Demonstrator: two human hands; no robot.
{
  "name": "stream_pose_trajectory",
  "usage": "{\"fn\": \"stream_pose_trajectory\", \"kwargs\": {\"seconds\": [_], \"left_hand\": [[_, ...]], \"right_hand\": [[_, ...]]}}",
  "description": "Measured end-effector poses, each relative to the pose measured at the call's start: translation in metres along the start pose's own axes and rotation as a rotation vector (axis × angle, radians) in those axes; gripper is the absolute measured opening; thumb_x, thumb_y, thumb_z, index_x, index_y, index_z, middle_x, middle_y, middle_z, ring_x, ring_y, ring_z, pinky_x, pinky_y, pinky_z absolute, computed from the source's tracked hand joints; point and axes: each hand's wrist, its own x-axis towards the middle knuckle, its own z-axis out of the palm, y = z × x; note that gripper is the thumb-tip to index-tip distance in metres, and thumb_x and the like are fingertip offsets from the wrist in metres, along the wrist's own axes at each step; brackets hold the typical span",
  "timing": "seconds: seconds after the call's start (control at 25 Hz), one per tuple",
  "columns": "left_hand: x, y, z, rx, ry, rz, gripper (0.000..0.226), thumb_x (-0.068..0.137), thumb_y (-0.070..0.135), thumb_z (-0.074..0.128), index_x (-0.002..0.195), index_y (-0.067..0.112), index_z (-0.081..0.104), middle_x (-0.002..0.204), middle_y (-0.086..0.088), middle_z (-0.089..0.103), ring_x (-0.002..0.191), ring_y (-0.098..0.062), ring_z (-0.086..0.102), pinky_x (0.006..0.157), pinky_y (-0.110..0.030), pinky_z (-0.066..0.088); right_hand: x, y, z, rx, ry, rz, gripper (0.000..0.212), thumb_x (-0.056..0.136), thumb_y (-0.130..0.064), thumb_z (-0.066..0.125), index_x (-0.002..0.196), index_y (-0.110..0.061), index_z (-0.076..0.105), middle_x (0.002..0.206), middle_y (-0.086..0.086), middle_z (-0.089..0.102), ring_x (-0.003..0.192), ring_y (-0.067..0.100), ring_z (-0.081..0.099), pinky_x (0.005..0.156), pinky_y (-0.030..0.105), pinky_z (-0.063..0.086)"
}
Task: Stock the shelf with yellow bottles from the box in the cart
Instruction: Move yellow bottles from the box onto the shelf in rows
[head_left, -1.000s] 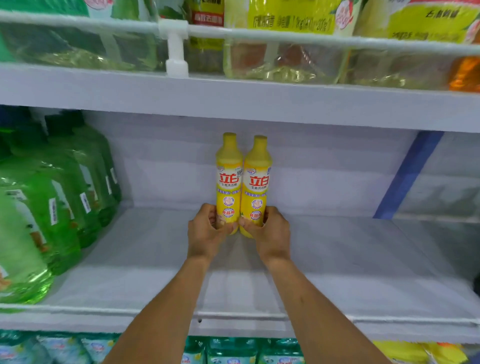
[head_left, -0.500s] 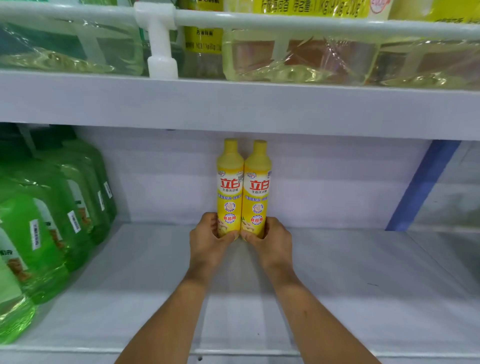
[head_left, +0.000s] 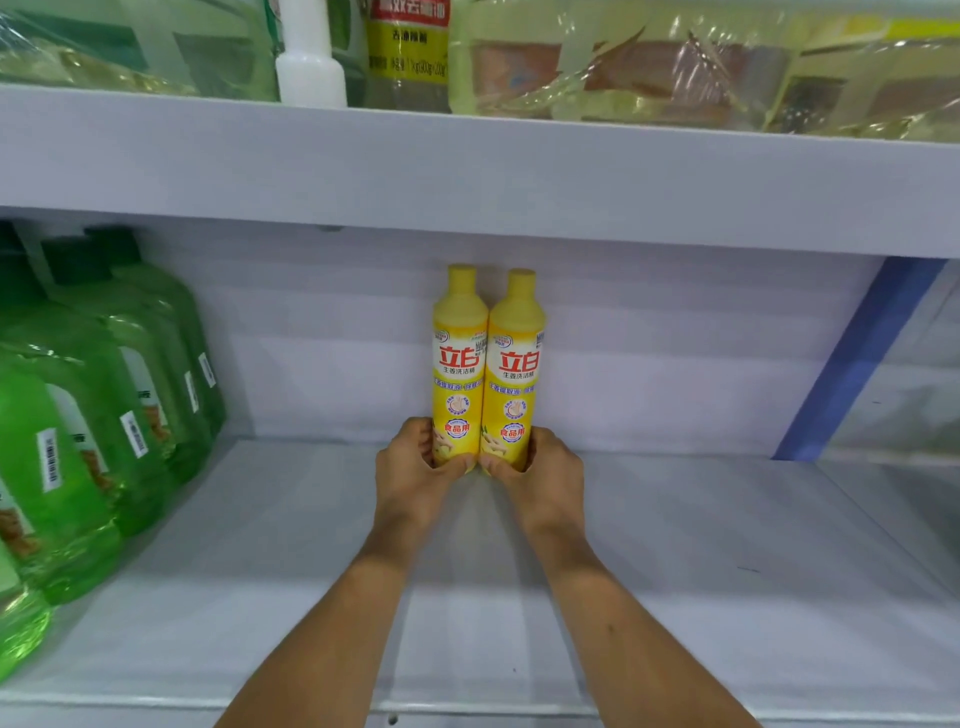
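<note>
Two tall yellow bottles stand upright and touching, deep on the white shelf (head_left: 701, 545) near its back wall. My left hand (head_left: 410, 475) grips the base of the left yellow bottle (head_left: 458, 358). My right hand (head_left: 540, 475) grips the base of the right yellow bottle (head_left: 515, 364). Red lettering on both labels faces me. The bottles' undersides are hidden behind my fingers. The box and the cart are out of view.
A row of green bottles (head_left: 104, 415) fills the shelf's left side. A blue upright post (head_left: 857, 358) bounds the shelf at the right. The upper shelf (head_left: 467, 166) hangs close above the bottle caps and carries wrapped yellow and green packs (head_left: 623, 67).
Both hands have pushed the two bottles farther back toward the rear wall. My head has come closer and lower, so the shelf fills more of the view.
</note>
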Motion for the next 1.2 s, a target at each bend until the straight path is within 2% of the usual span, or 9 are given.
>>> {"fn": "stream_pose_trajectory", "kwargs": {"seconds": [0.4, 0.56, 0.8, 1.0, 1.12, 1.2], "left_hand": [[0.0, 0.001, 0.0, 0.025, 0.026, -0.005, 0.049, 0.066, 0.013, 0.093, 0.107, 0.019, 0.065, 0.091, 0.014, 0.071, 0.079, 0.011, 0.068, 0.067, -0.004, 0.051], [0.001, -0.001, 0.0, 0.028, 0.034, 0.002, 0.051, 0.066, 0.014, 0.093, 0.109, 0.016, 0.067, 0.096, 0.008, 0.074, 0.086, 0.003, 0.071, 0.071, -0.008, 0.054], [0.002, -0.002, 0.0, 0.045, 0.022, 0.009, 0.047, 0.069, 0.016, 0.092, 0.106, 0.025, 0.064, 0.094, 0.014, 0.071, 0.087, 0.003, 0.07, 0.077, -0.016, 0.056], [0.001, 0.0, -0.002, 0.046, 0.004, 0.007, 0.05, 0.068, 0.022, 0.093, 0.108, 0.025, 0.064, 0.097, 0.014, 0.072, 0.09, 0.0, 0.071, 0.079, -0.02, 0.057], [-0.006, 0.006, -0.011, 0.036, -0.069, -0.021, 0.053, 0.07, 0.033, 0.091, 0.114, 0.028, 0.06, 0.107, 0.013, 0.071, 0.097, -0.005, 0.069, 0.083, -0.025, 0.056], [-0.013, 0.016, -0.024, 0.203, -0.132, -0.031, 0.046, 0.078, 0.039, 0.083, 0.114, 0.027, 0.056, 0.108, 0.012, 0.065, 0.099, -0.01, 0.063, 0.082, -0.029, 0.05]], "right_hand": [[0.0, 0.001, 0.001, -0.033, 0.023, 0.001, 0.056, 0.067, -0.055, 0.086, 0.109, -0.025, 0.066, 0.104, -0.005, 0.073, 0.091, 0.014, 0.069, 0.082, 0.035, 0.059], [0.001, 0.002, 0.001, -0.044, 0.025, -0.005, 0.056, 0.068, -0.055, 0.086, 0.11, -0.024, 0.067, 0.104, -0.004, 0.073, 0.092, 0.015, 0.069, 0.082, 0.034, 0.058], [0.002, 0.003, 0.003, -0.03, 0.026, -0.013, 0.054, 0.069, -0.052, 0.087, 0.109, -0.022, 0.067, 0.104, -0.004, 0.073, 0.092, 0.015, 0.069, 0.084, 0.037, 0.059], [0.0, 0.0, 0.0, -0.024, 0.021, -0.017, 0.055, 0.068, -0.053, 0.086, 0.11, -0.024, 0.067, 0.103, -0.005, 0.072, 0.092, 0.014, 0.069, 0.083, 0.035, 0.059], [-0.009, -0.004, -0.008, 0.017, -0.041, 0.004, 0.06, 0.069, -0.065, 0.078, 0.114, -0.027, 0.065, 0.109, -0.007, 0.071, 0.098, 0.011, 0.067, 0.087, 0.036, 0.058], [-0.02, -0.009, -0.024, -0.019, -0.094, -0.005, 0.062, 0.077, -0.067, 0.071, 0.122, -0.025, 0.061, 0.12, -0.005, 0.067, 0.11, 0.015, 0.064, 0.094, 0.038, 0.055]]}}
